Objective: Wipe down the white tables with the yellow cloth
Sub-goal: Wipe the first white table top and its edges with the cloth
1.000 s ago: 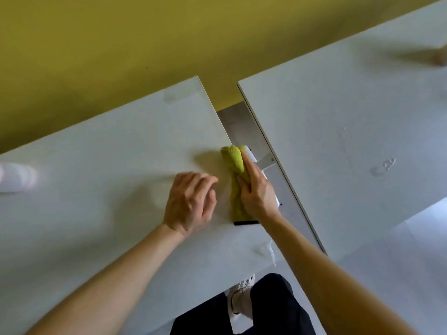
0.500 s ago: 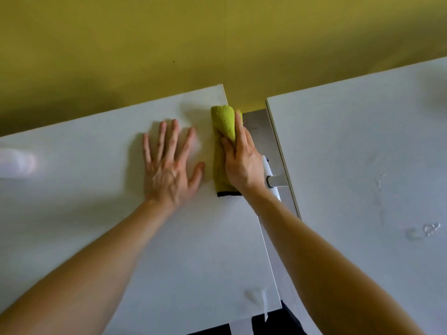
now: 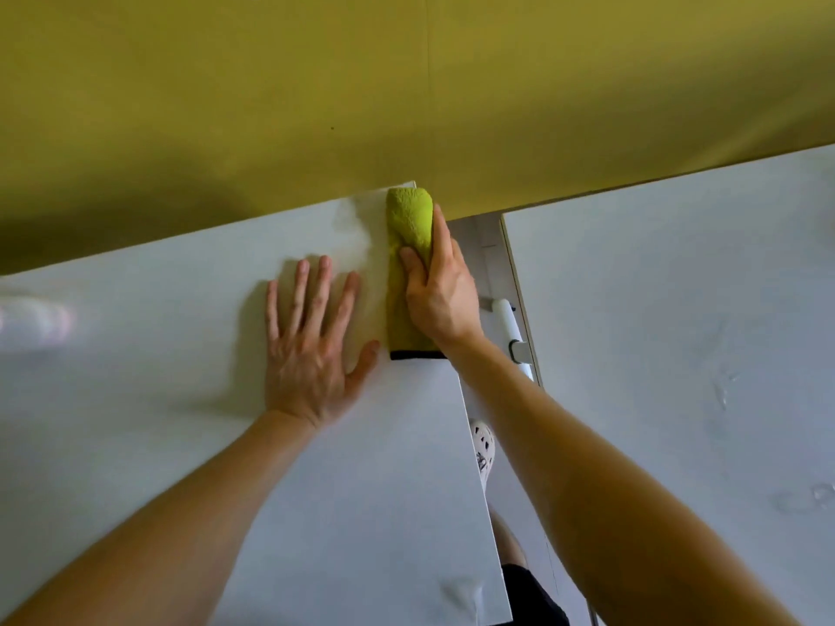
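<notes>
The folded yellow cloth [image 3: 409, 214], with a black hem at its near end, lies along the right edge of the left white table [image 3: 158, 354], reaching its far right corner. My right hand [image 3: 440, 295] holds it there, thumb on top and fingers over the table's edge. My left hand [image 3: 311, 341] rests flat on the same table just left of the cloth, fingers spread. The second white table [image 3: 677, 286] stands to the right across a narrow gap.
A yellow wall [image 3: 406, 106] runs right behind both tables. In the gap are a white tube-like fitting [image 3: 508, 323] and, lower, my white shoe [image 3: 483, 445]. A blurred white object [image 3: 31, 323] sits at the far left. Wet smears [image 3: 723, 386] mark the right table.
My right hand has slid the cloth along the table's right edge from near me to the far corner. My left hand went from curled to flat and spread.
</notes>
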`<state>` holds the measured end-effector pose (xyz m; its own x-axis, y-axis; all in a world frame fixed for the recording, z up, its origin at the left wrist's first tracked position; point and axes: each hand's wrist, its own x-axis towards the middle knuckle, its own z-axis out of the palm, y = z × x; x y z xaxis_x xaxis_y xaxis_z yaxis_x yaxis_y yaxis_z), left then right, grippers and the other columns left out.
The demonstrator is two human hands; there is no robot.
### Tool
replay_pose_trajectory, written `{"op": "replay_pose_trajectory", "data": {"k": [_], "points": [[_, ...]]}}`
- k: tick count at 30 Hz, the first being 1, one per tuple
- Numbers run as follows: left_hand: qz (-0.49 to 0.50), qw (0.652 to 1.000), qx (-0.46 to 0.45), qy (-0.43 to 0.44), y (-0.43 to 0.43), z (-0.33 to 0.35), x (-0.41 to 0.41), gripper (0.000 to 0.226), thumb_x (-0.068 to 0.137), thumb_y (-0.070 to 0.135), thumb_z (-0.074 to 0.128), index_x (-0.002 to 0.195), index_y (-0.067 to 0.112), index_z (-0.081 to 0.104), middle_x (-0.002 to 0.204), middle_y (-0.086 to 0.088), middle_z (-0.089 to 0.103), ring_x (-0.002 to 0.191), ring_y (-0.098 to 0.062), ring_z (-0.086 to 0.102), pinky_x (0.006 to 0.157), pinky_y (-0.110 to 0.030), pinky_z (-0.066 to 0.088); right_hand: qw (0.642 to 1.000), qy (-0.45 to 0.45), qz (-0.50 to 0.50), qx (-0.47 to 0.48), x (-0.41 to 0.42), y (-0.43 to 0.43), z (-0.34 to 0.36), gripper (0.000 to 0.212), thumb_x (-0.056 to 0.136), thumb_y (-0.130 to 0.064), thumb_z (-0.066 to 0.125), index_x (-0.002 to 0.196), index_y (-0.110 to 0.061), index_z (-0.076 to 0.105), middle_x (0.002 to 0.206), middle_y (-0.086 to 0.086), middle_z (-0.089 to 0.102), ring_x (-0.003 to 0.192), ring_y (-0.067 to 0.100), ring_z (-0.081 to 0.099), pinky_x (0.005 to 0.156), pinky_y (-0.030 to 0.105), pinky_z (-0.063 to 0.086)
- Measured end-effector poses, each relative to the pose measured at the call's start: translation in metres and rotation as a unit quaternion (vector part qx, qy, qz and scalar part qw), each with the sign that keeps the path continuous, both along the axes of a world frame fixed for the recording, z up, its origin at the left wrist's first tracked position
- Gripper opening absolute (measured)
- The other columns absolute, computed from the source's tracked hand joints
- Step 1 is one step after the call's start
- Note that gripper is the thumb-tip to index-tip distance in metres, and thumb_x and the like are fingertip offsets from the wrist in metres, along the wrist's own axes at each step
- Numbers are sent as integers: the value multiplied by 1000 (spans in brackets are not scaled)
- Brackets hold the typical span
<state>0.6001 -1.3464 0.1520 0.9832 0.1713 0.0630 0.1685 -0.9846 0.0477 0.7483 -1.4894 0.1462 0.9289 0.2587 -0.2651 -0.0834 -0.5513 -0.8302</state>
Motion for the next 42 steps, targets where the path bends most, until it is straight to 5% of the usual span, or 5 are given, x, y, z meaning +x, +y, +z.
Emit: {"op": "replay_pose_trajectory", "data": {"k": [10, 19, 27, 34, 42], "points": [[-6, 999, -25, 28, -22, 3, -26, 84, 102, 64, 40, 173, 19, 29, 182, -14, 16, 169, -37, 13, 129, -72, 19, 998, -61, 2, -24, -47, -29, 5, 67, 114, -30, 49, 174, -23, 21, 156, 8, 51, 111, 46, 63, 72, 41, 43], [-15, 999, -43, 21, -23, 5, -22, 84, 100, 58, 50, 171, 16, 33, 181, -15, 18, 168, -40, 14, 128, -74, 19, 996, -71, 53, 1, -89, -66, 20, 70, 115, -30, 47, 175, -30, 12, 180, -13, 21, 141, 32, 56, 82, 31, 49], [-10, 999, -28, 19, -23, 2, -22, 82, 103, 61, 40, 173, 20, 29, 182, -13, 18, 169, -37, 14, 129, -72, 19, 998, -56, 37, -22, 14, -7, 4, 71, 113, -26, 51, 175, -21, 17, 172, 6, 37, 120, 49, 62, 79, 50, 50], [-12, 999, -39, 4, -23, 3, -22, 88, 97, 54, 58, 172, 17, 30, 182, -13, 16, 169, -38, 13, 128, -73, 18, 994, -39, 100, 5, -126, -97, 15, 74, 112, -42, 41, 175, -34, 4, 179, -11, 23, 123, 43, 65, 79, 40, 52], [-13, 1000, -14, -16, -22, -1, -22, 79, 105, 60, 42, 172, 19, 33, 182, -13, 17, 170, -34, 12, 130, -70, 17, 995, -77, 57, -15, -8, -23, 1, 70, 114, -28, 48, 175, -19, 15, 172, 7, 37, 115, 51, 63, 76, 46, 44]]}}
